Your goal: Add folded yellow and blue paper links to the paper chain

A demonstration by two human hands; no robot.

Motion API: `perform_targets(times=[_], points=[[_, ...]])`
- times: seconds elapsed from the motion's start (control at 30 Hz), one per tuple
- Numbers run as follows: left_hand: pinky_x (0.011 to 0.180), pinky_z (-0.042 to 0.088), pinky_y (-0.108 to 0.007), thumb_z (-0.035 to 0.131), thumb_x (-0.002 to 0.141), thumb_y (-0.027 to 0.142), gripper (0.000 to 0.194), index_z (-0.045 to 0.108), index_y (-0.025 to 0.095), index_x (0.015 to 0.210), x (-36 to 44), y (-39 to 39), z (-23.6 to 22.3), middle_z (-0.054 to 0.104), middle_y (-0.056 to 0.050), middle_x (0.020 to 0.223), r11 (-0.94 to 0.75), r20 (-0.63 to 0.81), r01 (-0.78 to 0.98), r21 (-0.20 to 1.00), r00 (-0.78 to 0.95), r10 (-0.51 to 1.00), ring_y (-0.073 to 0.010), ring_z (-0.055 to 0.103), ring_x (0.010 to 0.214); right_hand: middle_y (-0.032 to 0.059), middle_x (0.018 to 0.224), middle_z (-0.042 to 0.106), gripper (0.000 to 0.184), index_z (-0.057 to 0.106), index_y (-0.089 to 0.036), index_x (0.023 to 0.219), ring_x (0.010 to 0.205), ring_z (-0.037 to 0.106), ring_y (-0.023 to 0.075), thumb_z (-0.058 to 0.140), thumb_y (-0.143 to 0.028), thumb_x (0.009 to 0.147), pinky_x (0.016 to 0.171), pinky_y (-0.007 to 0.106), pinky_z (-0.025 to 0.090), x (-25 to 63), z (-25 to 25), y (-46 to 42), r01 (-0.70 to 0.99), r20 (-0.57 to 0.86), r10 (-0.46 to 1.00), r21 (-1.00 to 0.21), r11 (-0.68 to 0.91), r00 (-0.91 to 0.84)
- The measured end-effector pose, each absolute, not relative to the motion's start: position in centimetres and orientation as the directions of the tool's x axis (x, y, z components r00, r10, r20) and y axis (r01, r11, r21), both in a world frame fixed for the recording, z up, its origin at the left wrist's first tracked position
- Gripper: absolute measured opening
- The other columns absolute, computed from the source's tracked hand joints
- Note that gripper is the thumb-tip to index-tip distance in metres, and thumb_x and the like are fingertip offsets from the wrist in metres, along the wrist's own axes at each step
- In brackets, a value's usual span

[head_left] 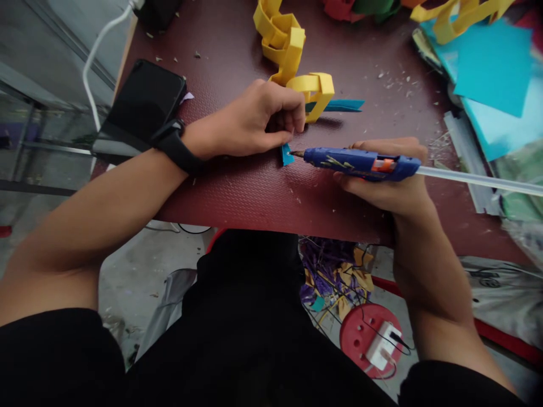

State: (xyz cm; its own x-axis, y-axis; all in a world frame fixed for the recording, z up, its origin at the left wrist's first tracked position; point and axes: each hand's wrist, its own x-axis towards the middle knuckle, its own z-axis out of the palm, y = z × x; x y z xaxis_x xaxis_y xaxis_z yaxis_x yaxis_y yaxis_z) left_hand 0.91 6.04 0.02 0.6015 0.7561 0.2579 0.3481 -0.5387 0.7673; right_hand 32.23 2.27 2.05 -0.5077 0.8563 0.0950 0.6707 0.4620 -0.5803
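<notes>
My left hand is closed on a narrow blue strip. One end of the strip pokes out below my fingertips, and the other passes by the last yellow loop and lies to the right. That loop belongs to a chain of yellow loops running up the table. My right hand grips a blue hot glue gun with a clear glue stick sticking out of its back. The nozzle points left, right at the strip's near end, where a small shiny spot shows.
A black phone lies at the left of the dark red table, beside a white cable. Blue sheets and clear sticks are at the right. Below, a red stool bears a white power adapter.
</notes>
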Motion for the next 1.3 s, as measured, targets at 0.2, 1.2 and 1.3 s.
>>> perform_targets(times=[0.2, 1.2, 1.3], points=[[0.092, 0.062, -0.044, 0.078, 0.099, 0.041, 0.019, 0.084, 0.026, 0.109, 0.9, 6.0, 0.1, 0.085, -0.009, 0.110, -0.515, 0.225, 0.361, 0.778, 0.605, 0.764, -0.0274, 0.079, 0.101, -0.0010, 0.067, 0.049, 0.042, 0.050, -0.029, 0.071, 0.061, 0.038, 0.0182, 0.084, -0.045, 0.088, 0.063, 0.041, 0.038, 32.4, 2.1, 2.3, 0.551, 0.197, 0.790, -0.620, 0.559, -0.580], [0.083, 0.064, -0.041, 0.079, 0.093, 0.052, 0.022, 0.087, 0.032, 0.097, 1.1, 6.2, -0.2, 0.087, -0.005, 0.101, -0.573, 0.331, 0.287, 0.767, 0.588, 0.738, -0.0232, 0.076, 0.085, -0.0064, 0.068, 0.032, 0.054, 0.037, -0.026, 0.074, 0.058, 0.024, 0.0110, 0.084, -0.033, 0.099, 0.057, 0.035, 0.021, 32.7, 0.8, 3.2, 0.342, 0.381, 0.567, -0.515, 0.786, -0.730], [0.081, 0.062, -0.041, 0.078, 0.095, 0.051, 0.021, 0.087, 0.032, 0.094, 1.1, 6.4, -0.2, 0.088, -0.004, 0.101, -0.591, 0.353, 0.266, 0.762, 0.594, 0.723, -0.0226, 0.075, 0.084, -0.0054, 0.072, 0.037, 0.054, 0.041, -0.025, 0.078, 0.058, 0.029, 0.0114, 0.086, -0.041, 0.104, 0.056, 0.035, 0.021, 32.8, 1.1, 3.0, 0.325, 0.380, 0.524, -0.475, 0.818, -0.763]])
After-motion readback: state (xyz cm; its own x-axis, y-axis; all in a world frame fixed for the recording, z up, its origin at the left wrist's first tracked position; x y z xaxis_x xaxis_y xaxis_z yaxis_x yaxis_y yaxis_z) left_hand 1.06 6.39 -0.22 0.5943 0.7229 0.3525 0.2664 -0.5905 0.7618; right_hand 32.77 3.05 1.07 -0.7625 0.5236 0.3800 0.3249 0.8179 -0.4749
